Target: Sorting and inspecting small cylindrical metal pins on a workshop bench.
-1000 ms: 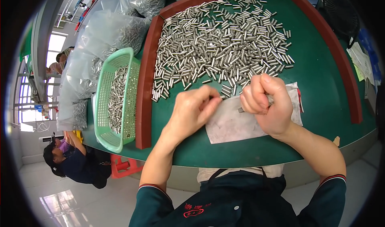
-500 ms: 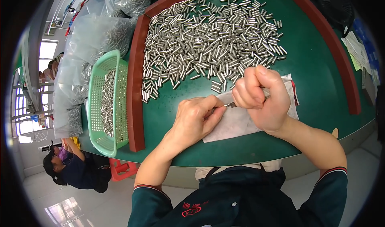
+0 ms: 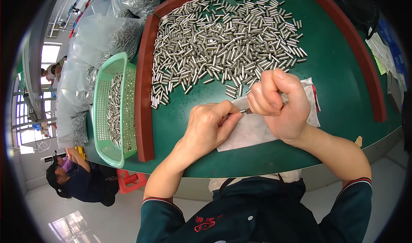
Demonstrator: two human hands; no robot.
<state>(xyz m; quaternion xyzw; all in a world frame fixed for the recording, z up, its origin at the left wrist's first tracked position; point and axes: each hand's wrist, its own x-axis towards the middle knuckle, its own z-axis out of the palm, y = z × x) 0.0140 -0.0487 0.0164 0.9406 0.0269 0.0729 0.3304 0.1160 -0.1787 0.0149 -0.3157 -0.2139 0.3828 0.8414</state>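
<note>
My left hand pinches a small metal pin between thumb and fingers, and most of the pin is hidden by the fingertips. My right hand is closed in a fist around a slim tool, of which only a dark tip shows. That tip meets the end of the pin. Both hands hover over a pale, smudged cloth on the green table. Beyond them spreads a heap of short shiny metal pins, with a few lying just past the cloth.
Red-brown rails border the work surface on the left, back and right. Outside the left rail stands a green plastic basket holding more pins, beside clear bags full of them. A person sits beyond the table's left side, near a red stool.
Both hands keep almost the same pose, with the pin and the tool tip still together. The view has shifted very slightly.
</note>
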